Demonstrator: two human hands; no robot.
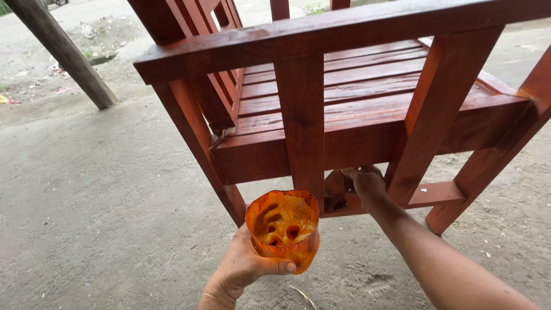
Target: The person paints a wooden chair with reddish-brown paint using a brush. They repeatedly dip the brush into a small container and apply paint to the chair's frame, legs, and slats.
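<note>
Grey weathered post (63, 54) leans at far left over rough concrete floor (103, 218). Left hand (244, 267) cups a cut-off plastic cup (283, 228), translucent and orange-stained, thumb wrapped across its front. Above, a red-brown stained slatted wooden chair (344, 97) (glossy, square rails). Right hand (364, 182) reaches under the seat between the legs, fingers closed, probably on a dark rag (336, 192); the grip is partly hidden.
</note>
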